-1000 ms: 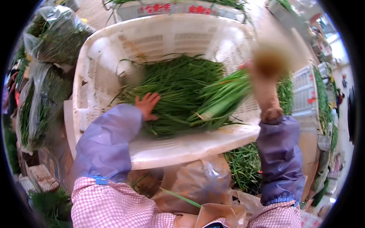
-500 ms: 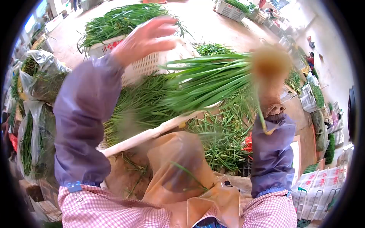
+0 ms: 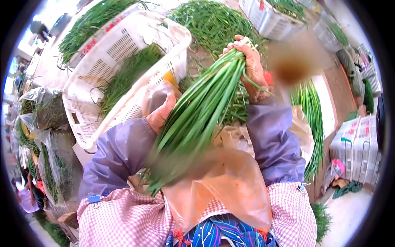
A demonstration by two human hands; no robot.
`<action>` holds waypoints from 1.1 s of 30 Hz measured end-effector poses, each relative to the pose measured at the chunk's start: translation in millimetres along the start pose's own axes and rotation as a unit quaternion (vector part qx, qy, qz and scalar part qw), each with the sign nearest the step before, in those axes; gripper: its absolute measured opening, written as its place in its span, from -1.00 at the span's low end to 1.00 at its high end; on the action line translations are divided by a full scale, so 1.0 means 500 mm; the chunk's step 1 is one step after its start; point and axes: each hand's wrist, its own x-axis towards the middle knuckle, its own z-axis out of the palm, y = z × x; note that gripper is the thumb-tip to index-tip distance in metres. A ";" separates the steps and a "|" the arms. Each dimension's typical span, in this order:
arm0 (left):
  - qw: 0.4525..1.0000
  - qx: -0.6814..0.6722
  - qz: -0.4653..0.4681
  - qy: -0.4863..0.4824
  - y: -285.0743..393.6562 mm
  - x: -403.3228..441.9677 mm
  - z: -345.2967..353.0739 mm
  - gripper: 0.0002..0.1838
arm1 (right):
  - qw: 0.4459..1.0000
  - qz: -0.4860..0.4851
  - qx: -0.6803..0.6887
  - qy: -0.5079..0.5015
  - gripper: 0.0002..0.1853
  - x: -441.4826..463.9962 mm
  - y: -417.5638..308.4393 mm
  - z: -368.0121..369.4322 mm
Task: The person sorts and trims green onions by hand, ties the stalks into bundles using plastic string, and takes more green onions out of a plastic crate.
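A long bundle of garlic chives [image 3: 205, 96] slants across the middle of the head view, pale stem ends up at the right and leaf tips down at the left. My right hand [image 3: 249, 57] is closed around the stem end. Beside the leaves, my left hand [image 3: 161, 113] touches the bundle with its thumb up; its other fingers are hidden behind the greens. The lower leaves are blurred above the orange-tan apron [image 3: 222, 185] on my lap.
At left stands a white slatted crate [image 3: 123, 45] partly filled with greens. Beyond it lies a loose green heap [image 3: 212, 24]. More chives [image 3: 312, 123] rest at my right, near stacked white crates [image 3: 356, 144]. Bagged greens [image 3: 51, 156] stand far left. A brown blur covers part of the upper right.
My right hand has brought the chives down and inward, turning the leaf tips toward my lap. My left hand has come down from its raised, open position to the bundle. The view has shifted.
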 end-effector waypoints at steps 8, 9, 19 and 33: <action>0.966 0.175 -0.039 0.187 -0.050 0.022 0.149 -0.05 | 0.997 0.069 -0.035 0.027 -0.47 -0.055 0.056 -0.098; 0.961 0.189 -0.023 0.200 -0.057 0.021 0.152 -0.03 | 0.995 0.094 0.011 -0.014 -0.35 -0.070 0.063 -0.120; 0.928 0.183 -0.032 0.322 -0.055 0.037 0.160 -0.19 | 0.951 0.217 0.205 0.082 -0.42 -0.311 0.118 0.029; 0.781 0.053 -0.488 0.386 -0.020 0.188 -0.145 -0.45 | 0.913 0.285 0.092 0.277 -0.42 -0.190 0.448 -0.212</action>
